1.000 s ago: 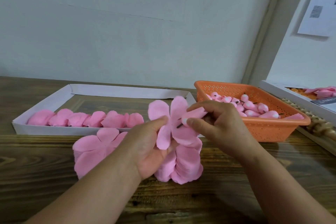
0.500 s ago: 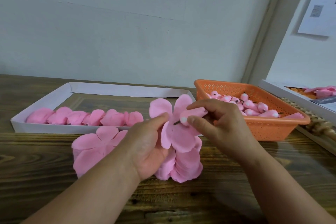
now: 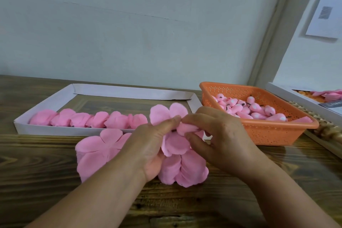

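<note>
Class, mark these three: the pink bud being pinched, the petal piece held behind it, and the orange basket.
pink bud (image 3: 185,128): head view, rounded body.
petal piece (image 3: 175,144): head view, lower petal.
orange basket (image 3: 273,135): head view, perforated front wall.

Wooden table (image 3: 37,181): white tray (image 3: 55,131) toward far edge; orange basket (image 3: 268,135) just right; pink petal stacks (image 3: 96,153) nearer front edge.
</note>
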{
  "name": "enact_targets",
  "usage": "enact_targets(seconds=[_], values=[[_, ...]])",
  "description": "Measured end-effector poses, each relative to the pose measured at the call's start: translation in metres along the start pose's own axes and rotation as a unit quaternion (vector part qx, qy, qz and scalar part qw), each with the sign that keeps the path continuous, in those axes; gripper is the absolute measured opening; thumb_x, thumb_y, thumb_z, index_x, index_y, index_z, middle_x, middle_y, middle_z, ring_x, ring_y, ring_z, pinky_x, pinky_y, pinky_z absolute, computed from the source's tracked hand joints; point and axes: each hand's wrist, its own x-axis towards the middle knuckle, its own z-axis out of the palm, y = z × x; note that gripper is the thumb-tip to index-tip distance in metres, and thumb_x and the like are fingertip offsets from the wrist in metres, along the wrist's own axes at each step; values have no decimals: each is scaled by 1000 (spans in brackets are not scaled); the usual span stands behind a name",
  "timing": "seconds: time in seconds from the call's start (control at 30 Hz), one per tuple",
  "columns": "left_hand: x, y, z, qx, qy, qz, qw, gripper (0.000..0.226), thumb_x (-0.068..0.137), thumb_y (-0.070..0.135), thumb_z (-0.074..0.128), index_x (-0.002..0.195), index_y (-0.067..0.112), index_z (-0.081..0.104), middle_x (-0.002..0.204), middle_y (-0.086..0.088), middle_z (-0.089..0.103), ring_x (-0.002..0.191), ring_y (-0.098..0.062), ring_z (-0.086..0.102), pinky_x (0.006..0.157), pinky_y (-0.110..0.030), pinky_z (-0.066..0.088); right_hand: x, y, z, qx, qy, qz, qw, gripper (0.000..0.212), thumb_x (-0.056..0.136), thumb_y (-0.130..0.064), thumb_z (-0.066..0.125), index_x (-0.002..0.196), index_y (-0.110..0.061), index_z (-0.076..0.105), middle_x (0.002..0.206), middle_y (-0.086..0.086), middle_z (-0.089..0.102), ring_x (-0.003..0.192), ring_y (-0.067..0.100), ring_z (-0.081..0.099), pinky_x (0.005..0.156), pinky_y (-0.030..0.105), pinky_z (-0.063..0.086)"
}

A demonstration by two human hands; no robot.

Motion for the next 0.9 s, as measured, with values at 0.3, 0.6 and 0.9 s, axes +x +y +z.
enact_targets(seconds=[0.3,0.6,0.9], values=[[0,-2,0,-37,59,-8,998,13,88,10,62,99,3,67,85,-17,74,71,-25,73,69,-38,60,1,-12,4,-54,5,-1,999,6,78,-11,65,75,-6,65,63,3,54,54,21,49,43,36,43],[-4,-5,4,-27,62,4,998,16,91,12,60,100,2,67,83,-16,69,78,-25,69,80,-43,55,3,-18,17,-108,45,0,993,14,73,-4,70,65,-3,59,59,8,52,49,25,47,39,35,39],[-1,-2,0,-40,29,-8,999,20,93,20,56,106,9,67,98,-14,73,92,-26,70,86,-43,53,3,-14,12,-14,31,17,999,8,78,-1,63,84,2,68,71,11,60,58,27,56,46,42,47]])
